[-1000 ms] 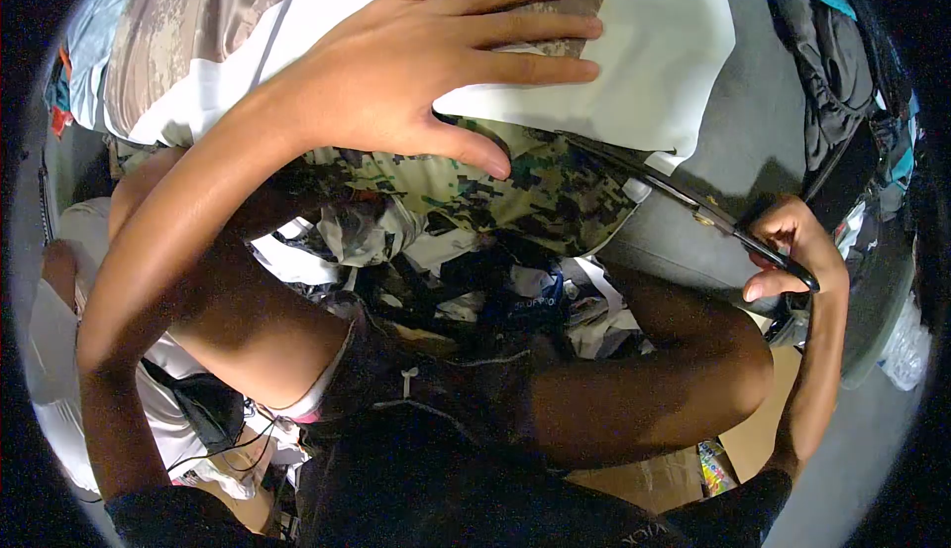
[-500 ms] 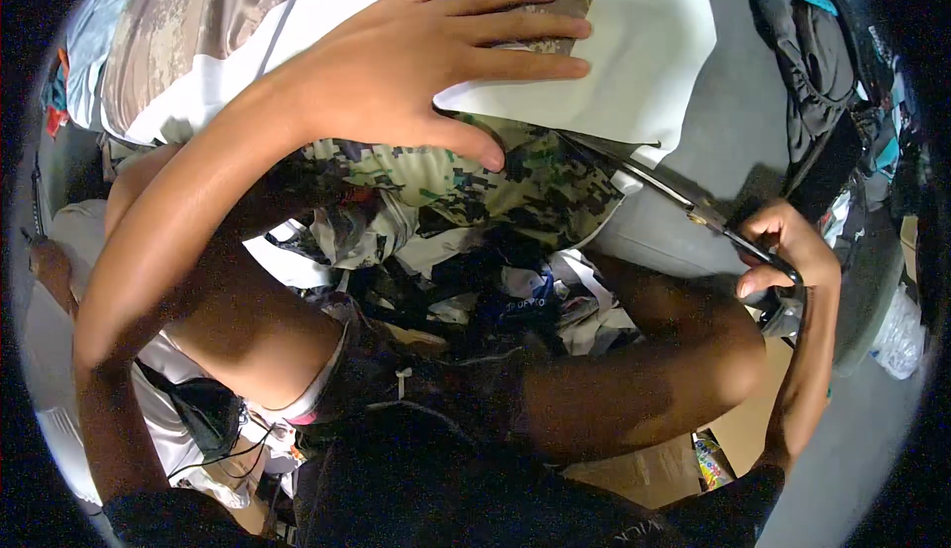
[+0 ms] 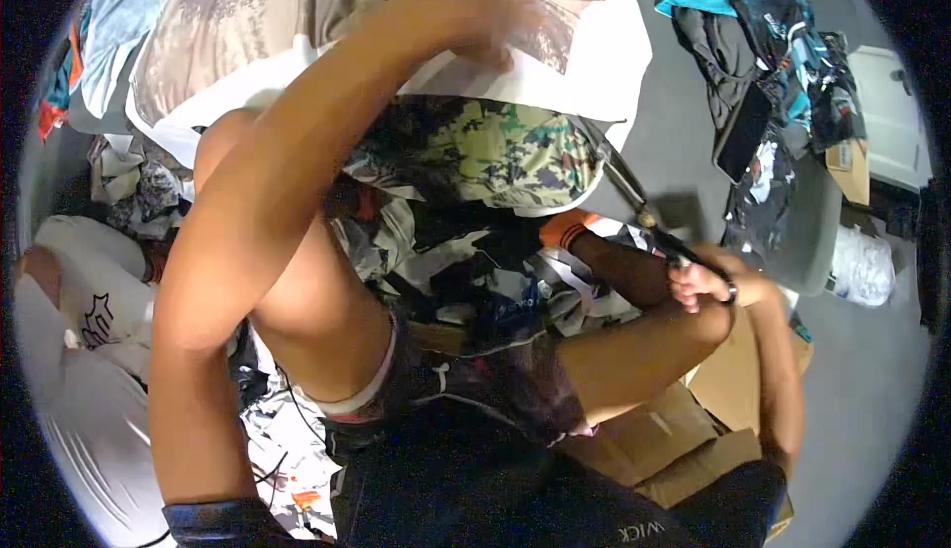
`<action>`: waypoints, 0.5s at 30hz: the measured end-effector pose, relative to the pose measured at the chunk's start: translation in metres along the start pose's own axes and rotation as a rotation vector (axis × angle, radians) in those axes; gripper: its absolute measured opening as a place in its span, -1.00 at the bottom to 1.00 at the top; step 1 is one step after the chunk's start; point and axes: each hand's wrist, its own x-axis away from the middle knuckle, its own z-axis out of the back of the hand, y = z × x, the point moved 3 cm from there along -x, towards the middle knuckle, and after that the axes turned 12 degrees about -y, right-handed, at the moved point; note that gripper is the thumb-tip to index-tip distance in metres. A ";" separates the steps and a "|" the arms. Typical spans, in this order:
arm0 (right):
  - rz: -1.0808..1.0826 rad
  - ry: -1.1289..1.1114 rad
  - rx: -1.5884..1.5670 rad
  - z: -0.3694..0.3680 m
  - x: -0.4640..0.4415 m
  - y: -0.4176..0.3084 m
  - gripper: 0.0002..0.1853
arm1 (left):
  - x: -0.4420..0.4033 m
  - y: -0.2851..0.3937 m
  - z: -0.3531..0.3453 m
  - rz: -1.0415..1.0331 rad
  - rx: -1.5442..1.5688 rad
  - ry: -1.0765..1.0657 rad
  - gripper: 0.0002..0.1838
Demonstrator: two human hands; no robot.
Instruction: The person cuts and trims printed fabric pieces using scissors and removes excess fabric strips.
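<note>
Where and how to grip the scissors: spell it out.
Probably best by the black handles, coming from the person's right: the scissors slant, blades pointing forward and left toward the camouflage fabric, so the handles face that side. The right hand grips there, clear of the blades.

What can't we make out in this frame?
All head view:
Left hand: blurred; finger positions and contact unclear.
Scissors: tips lost at the white sheet edge.
Brown-patterned cloth: far end cut off by top edge, part hidden by left arm.
Lettering between the legs: too small to read.
</note>
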 end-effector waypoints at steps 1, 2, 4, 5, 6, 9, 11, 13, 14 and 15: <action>0.003 0.014 -0.084 -0.005 -0.010 0.026 -0.53 | 0.001 0.003 -0.003 -0.013 0.005 0.013 -0.24; 0.056 0.006 -0.080 -0.010 -0.025 0.053 -0.51 | 0.002 0.003 -0.005 0.015 -0.017 0.042 -0.20; 0.228 0.167 -0.119 -0.060 -0.044 0.031 -0.59 | 0.004 0.006 -0.008 0.028 -0.043 0.074 -0.16; 0.277 0.221 -0.110 -0.076 -0.055 0.030 -0.57 | 0.004 0.004 -0.012 0.022 -0.035 0.093 -0.13; 0.310 0.216 -0.051 -0.078 -0.072 0.043 -0.56 | 0.005 0.003 -0.014 0.014 -0.029 0.108 -0.10; 0.523 0.357 -0.106 -0.107 -0.108 0.030 -0.55 | 0.011 0.007 -0.014 -0.003 -0.029 0.092 -0.09; 0.506 0.417 -0.089 -0.112 -0.125 0.030 -0.55 | 0.013 0.009 -0.012 -0.010 -0.038 0.095 -0.10; 0.499 0.499 -0.144 -0.123 -0.128 0.014 -0.53 | 0.011 0.009 -0.013 -0.020 -0.042 0.102 -0.12; 0.506 0.506 -0.208 -0.130 -0.128 0.007 -0.51 | 0.010 0.009 -0.014 -0.025 -0.051 0.098 -0.12; 0.505 0.536 -0.238 -0.135 -0.131 0.005 -0.50 | 0.009 0.009 -0.015 -0.033 -0.034 0.111 -0.12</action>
